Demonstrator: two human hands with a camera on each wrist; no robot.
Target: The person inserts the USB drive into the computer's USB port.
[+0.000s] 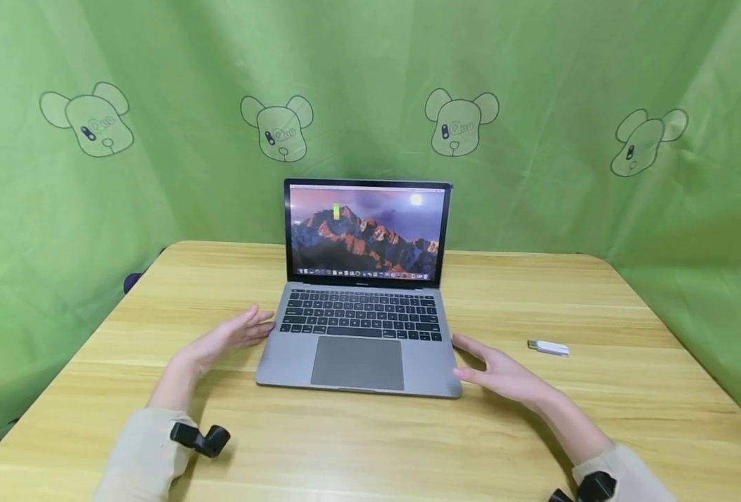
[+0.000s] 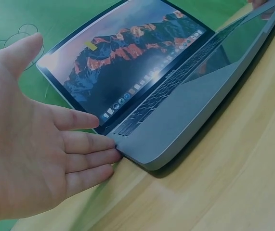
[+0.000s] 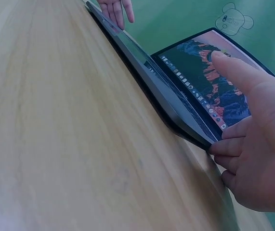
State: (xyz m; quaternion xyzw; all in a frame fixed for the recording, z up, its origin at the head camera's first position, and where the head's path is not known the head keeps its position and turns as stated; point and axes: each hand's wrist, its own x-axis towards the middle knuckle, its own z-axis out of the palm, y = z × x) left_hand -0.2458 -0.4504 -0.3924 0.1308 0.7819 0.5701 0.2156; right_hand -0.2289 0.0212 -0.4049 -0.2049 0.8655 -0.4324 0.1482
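A grey laptop (image 1: 357,362) lies with its lid raised in the middle of the table, its screen (image 1: 367,230) lit with a mountain picture. My left hand (image 1: 235,331) is at the laptop's left side, fingers straight and fingertips right at the edge; in the left wrist view that palm (image 2: 26,149) faces the laptop with the thumb raised. On the other side my right hand (image 1: 502,373) has its fingertips at the right edge, thumb apart from the fingers. The right wrist view shows this hand (image 3: 262,139) with its fingers against the laptop's side (image 3: 176,122).
A white USB stick (image 1: 548,347) lies on the wooden table (image 1: 345,446), right of the laptop. Behind the table hangs a green curtain (image 1: 370,63) printed with bear heads. Each sleeve carries a black clip-like mount (image 1: 201,439) near the wrist.
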